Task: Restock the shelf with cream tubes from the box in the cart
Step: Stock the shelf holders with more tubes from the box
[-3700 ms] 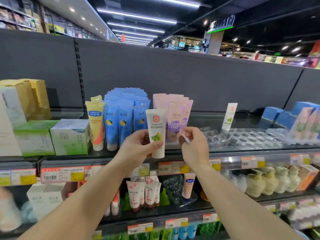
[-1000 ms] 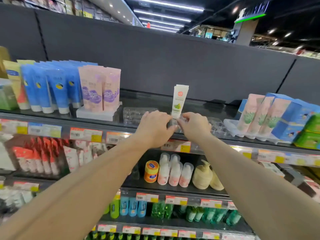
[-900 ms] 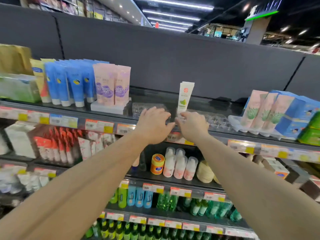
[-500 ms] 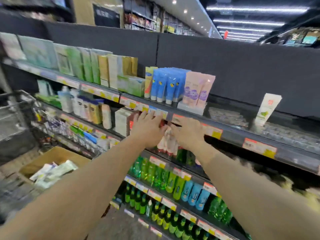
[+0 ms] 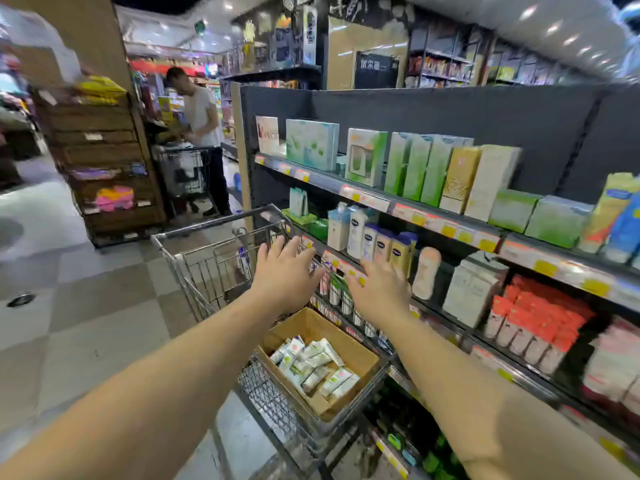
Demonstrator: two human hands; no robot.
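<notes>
A brown cardboard box (image 5: 356,355) sits in the wire shopping cart (image 5: 194,265) below my arms. Several white cream tubes (image 5: 311,367) with green marks lie loose in it. My left hand (image 5: 284,271) hovers above the cart with fingers spread and holds nothing. My right hand (image 5: 379,287) is beside it, fingers straight, also holding nothing, in front of the shelf (image 5: 446,230) edge. Both hands are above the box and do not touch it.
The shelving unit on the right carries green boxes (image 5: 415,168), lotion bottles (image 5: 356,230) and red tubes (image 5: 540,327). A person (image 5: 202,133) with another cart (image 5: 187,171) stands in the aisle behind. A wooden display rack (image 5: 104,161) is at the left.
My view has swung left and down, from the top shelf where a white tube now stands to the cart. Both hands left the shelf edge and now hang over the box.
</notes>
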